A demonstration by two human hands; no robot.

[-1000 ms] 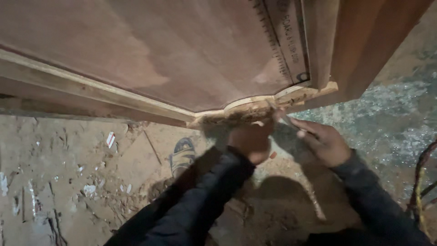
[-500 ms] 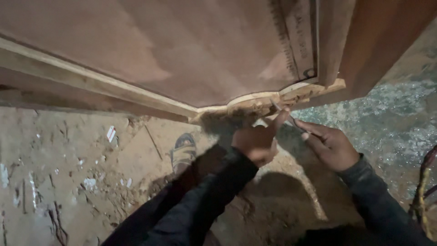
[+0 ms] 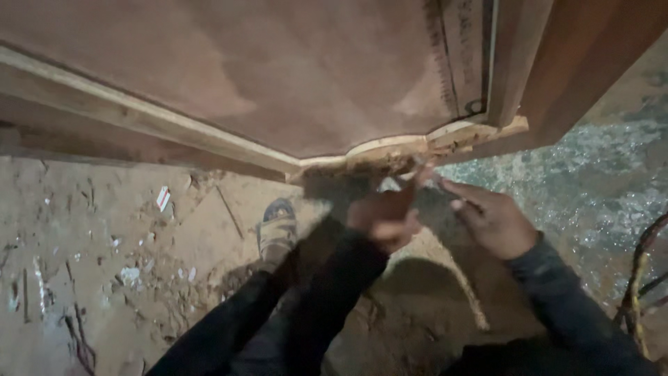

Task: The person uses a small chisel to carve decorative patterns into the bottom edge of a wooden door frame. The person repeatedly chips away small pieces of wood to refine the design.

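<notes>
A person's left hand [image 3: 384,217], fingers curled and pinching a small pale object [image 3: 390,184] too blurred to identify, reaches up to the splintered pale edge of a reddish-brown wooden panel [image 3: 292,76] directly above both hands. The right hand [image 3: 495,221], just beside it, is loosely curled with fingers extended toward that edge. Below the left hand, a sandalled foot [image 3: 277,228] stands on the dusty, sawdust-strewn floor [image 3: 104,264].

Dim, warm light from above. Hands [image 3: 390,216] motion-blurred, soft focus throughout. Deep shadow under panel [image 3: 278,76] edge and on floor [image 3: 104,264]. Grainy.
</notes>
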